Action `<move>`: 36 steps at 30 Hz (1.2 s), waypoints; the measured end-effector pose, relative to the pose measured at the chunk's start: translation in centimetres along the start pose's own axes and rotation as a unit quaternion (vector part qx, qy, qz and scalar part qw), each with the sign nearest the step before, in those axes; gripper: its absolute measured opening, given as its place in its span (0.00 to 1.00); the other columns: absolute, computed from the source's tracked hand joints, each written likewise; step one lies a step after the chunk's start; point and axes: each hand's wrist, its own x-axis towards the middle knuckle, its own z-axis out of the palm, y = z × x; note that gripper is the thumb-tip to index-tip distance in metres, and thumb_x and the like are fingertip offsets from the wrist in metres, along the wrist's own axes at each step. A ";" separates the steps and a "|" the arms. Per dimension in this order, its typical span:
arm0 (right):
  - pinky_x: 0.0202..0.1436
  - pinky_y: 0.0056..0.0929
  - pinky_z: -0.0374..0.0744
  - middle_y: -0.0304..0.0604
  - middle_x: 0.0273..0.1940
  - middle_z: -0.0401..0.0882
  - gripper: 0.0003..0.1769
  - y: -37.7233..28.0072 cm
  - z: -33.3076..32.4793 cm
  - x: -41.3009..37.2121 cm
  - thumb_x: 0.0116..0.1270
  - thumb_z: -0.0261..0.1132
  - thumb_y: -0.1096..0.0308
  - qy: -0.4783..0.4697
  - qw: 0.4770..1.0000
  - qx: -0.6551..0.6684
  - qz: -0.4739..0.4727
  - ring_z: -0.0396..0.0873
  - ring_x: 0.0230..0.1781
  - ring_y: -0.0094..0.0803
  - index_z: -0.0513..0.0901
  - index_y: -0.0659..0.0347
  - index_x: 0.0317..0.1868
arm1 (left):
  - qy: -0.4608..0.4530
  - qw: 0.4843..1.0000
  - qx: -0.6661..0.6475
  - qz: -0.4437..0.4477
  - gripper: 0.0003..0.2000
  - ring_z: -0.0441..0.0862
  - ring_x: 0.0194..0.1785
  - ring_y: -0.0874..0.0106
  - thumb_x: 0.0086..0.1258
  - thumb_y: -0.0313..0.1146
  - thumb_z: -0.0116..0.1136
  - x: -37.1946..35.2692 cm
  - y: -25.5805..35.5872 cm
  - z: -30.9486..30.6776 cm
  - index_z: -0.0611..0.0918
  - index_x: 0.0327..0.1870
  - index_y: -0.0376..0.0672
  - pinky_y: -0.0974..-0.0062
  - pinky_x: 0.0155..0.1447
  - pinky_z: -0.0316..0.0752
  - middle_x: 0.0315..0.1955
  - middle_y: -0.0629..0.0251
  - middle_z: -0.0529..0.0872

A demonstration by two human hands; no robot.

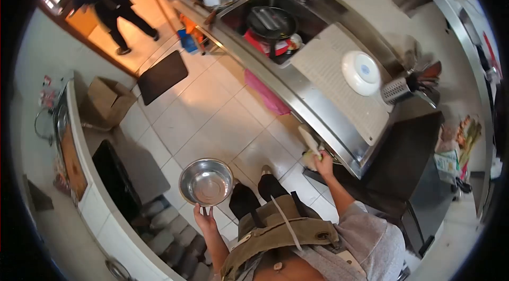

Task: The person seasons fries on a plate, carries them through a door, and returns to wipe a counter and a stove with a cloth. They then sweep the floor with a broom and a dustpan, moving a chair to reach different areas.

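My left hand (205,219) grips the near rim of a round stainless steel bowl (204,184), thumb and fingers at its edge. The inside of the bowl is shiny and holds nothing. At the front of the steel counter, my right hand (323,162) is closed on the lower end of a long pale object (308,140), whose kind I cannot tell. A pale greenish bundle (310,159) shows just beside these fingers, partly hidden by them.
Above the right hand runs the steel sink counter (286,87), with a ridged drying mat (323,71), a white bowl (361,72) and a utensil holder (397,91). A black pan (271,22) sits in the sink. Far left, a person (106,2) stands near a dark floor mat (162,76) and a cardboard box (107,101).
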 end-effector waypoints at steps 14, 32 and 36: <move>0.41 0.18 0.70 0.34 0.36 0.75 0.11 -22.5 -29.9 -24.3 0.50 0.56 0.75 0.462 0.809 0.363 0.000 0.72 0.37 0.19 0.75 0.62 0.37 | -0.317 0.935 0.157 -0.005 0.26 0.57 0.62 0.62 0.61 0.39 0.58 6.6 6.7 18.9 0.67 0.58 0.36 0.58 0.63 0.63 0.58 0.60 0.63; 0.64 0.65 0.33 0.51 0.71 0.32 0.44 12.3 -58.4 -27.0 0.56 0.44 0.31 0.275 0.802 -0.151 0.507 0.35 0.69 0.64 0.46 0.40 0.70 | -0.277 0.952 0.126 -0.015 0.26 0.58 0.63 0.60 0.66 0.38 0.52 -6.9 -8.8 17.0 0.63 0.61 0.33 0.61 0.57 0.73 0.62 0.60 0.60; 0.62 0.70 0.33 0.50 0.71 0.37 0.39 27.1 -63.2 -23.3 0.60 0.45 0.40 0.191 0.814 -0.243 0.491 0.38 0.70 0.56 0.49 0.41 0.70 | -0.272 0.956 0.110 -0.020 0.23 0.63 0.57 0.62 0.67 0.37 0.50 -9.5 -12.1 14.2 0.65 0.58 0.33 0.64 0.53 0.75 0.57 0.61 0.65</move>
